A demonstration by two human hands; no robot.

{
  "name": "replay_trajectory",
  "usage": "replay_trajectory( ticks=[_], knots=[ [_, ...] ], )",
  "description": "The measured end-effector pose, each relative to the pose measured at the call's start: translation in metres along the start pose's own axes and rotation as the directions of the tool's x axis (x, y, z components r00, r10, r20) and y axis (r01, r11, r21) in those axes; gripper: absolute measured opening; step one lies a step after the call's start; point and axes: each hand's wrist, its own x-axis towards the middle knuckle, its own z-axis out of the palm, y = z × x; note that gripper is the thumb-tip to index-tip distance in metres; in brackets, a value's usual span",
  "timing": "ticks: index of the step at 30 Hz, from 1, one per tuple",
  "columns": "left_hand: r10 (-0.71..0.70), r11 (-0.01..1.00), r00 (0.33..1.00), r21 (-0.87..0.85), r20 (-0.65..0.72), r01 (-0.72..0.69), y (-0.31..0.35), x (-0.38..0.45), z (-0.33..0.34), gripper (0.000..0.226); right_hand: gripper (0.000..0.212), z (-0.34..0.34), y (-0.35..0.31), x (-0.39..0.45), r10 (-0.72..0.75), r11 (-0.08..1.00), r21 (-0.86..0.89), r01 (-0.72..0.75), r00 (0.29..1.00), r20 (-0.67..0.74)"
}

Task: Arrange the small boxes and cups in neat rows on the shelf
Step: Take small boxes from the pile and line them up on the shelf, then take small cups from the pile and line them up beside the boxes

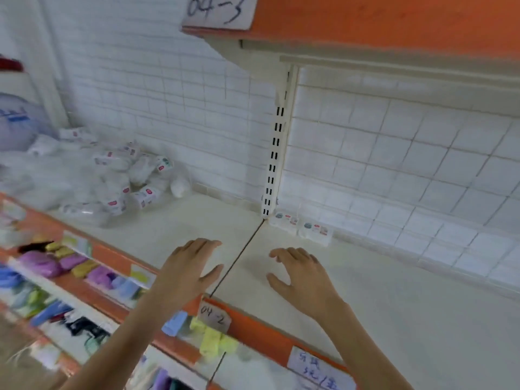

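Observation:
Two small white boxes (302,227) with coloured labels stand side by side against the tiled back wall, just right of the slotted upright. A loose pile of white wrapped packs and cups (121,178) lies at the shelf's left back. My left hand (191,266) hovers over the cream shelf (408,319) near its front edge, fingers straight and empty. My right hand (301,274) hovers beside it, across the shelf seam, fingers relaxed and empty. Both hands are well short of the boxes.
The slotted upright (273,164) divides two shelf bays. An orange shelf (365,21) labelled 04-3 overhangs above. The orange front rail (253,330) carries paper labels. A lower shelf (70,266) holds coloured soft packs. A large bag (17,122) sits far left.

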Motion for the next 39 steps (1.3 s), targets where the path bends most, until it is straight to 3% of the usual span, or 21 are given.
replay_trajectory(
  ticks=[4,7,9,13,18,22,26,30,33,39],
  knots=[
    [-0.234,0.967,0.972,0.101,-0.014,0.234,-0.007,-0.088,-0.039,0.043,0.037,0.02,-0.073,-0.004,-0.202,0.969,0.128,0.21,0.977,-0.067],
    [-0.427,0.894,0.904,0.154,0.01,0.42,-0.004,-0.159,-0.063,0.042,0.039,0.046,-0.131,-0.02,-0.292,0.905,0.312,0.29,0.956,-0.041],
    [-0.545,0.828,0.838,0.161,0.005,0.538,-0.006,-0.202,-0.076,0.042,0.042,0.065,-0.164,-0.03,-0.326,0.866,0.404,0.295,0.945,0.008],
    [-0.711,0.699,0.703,0.093,-0.024,0.709,-0.014,-0.265,-0.102,0.05,0.03,0.101,-0.206,-0.037,-0.409,0.834,0.452,0.315,0.904,0.124],
    [-0.811,0.578,0.579,0.031,-0.082,0.815,-0.031,-0.32,-0.116,0.034,0.029,0.141,-0.246,-0.038,-0.392,0.817,0.534,0.218,0.889,0.235],
    [-0.838,0.536,0.534,0.019,-0.11,0.844,-0.087,-0.34,-0.118,0.024,0.027,0.169,-0.286,-0.016,-0.346,0.819,0.556,0.142,0.896,0.28],
    [-0.811,0.581,0.576,-0.017,-0.102,0.814,-0.16,-0.335,-0.131,0.04,0.026,0.191,-0.327,0.018,-0.273,0.822,0.566,0.064,0.916,0.294],
    [-0.74,0.672,0.669,-0.036,-0.071,0.74,-0.226,-0.319,-0.144,0.026,0.024,0.205,-0.361,0.056,-0.196,0.812,0.584,0.002,0.943,0.269],
    [-0.66,0.751,0.75,-0.032,-0.041,0.66,-0.274,-0.297,-0.148,0.027,0.024,0.211,-0.378,0.085,-0.166,0.805,0.593,-0.003,0.959,0.231],
    [-0.527,0.843,0.85,-0.138,-0.009,0.52,-0.353,-0.219,-0.152,0.028,0.017,0.202,-0.386,0.168,-0.123,0.825,0.564,0.035,0.985,0.119]
  ],
)
